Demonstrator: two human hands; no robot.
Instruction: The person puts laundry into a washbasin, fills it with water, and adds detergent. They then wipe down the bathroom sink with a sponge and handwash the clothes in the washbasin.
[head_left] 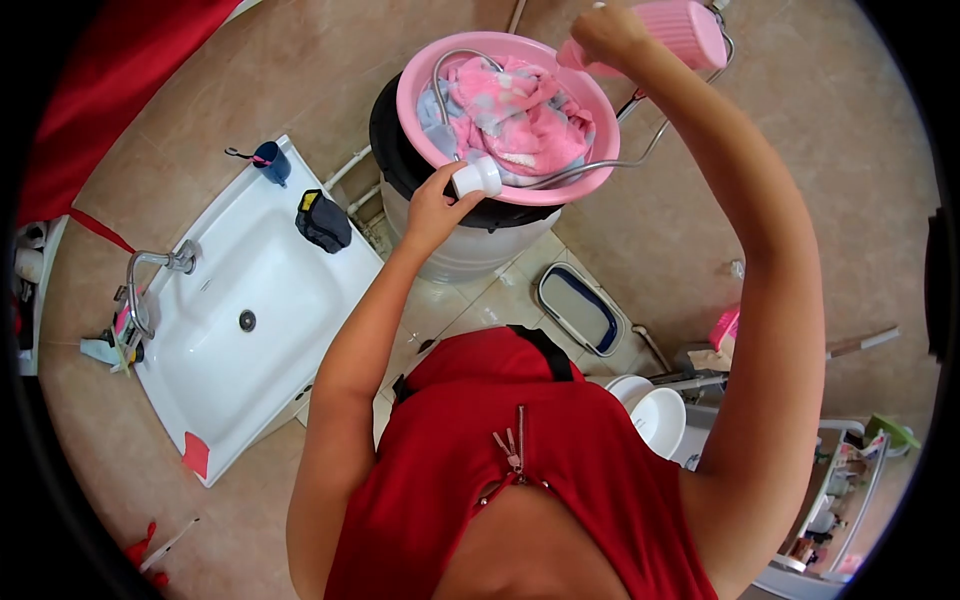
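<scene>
Between the fingers of my left hand (440, 210) is a white cup (478, 177), held at the near rim of a pink basin (600, 180). Pink and pale blue cloth (525, 115) lies heaped in the basin, which rests on a black-topped white barrel (445, 245). A metal hose (640, 163) runs across the cloth and over the rim. My right hand (608, 38) is raised beyond the basin's right side, closed on a ribbed pink container (682, 35), which is tilted sideways.
At left is a white sink (290, 340) with a metal faucet (150, 260), a dark blue cup (271, 163) and a black pouch (322, 221). A folding basin (580, 308) stands right of the barrel. White bowls (660, 420) and a shelf (840, 500) are lower right.
</scene>
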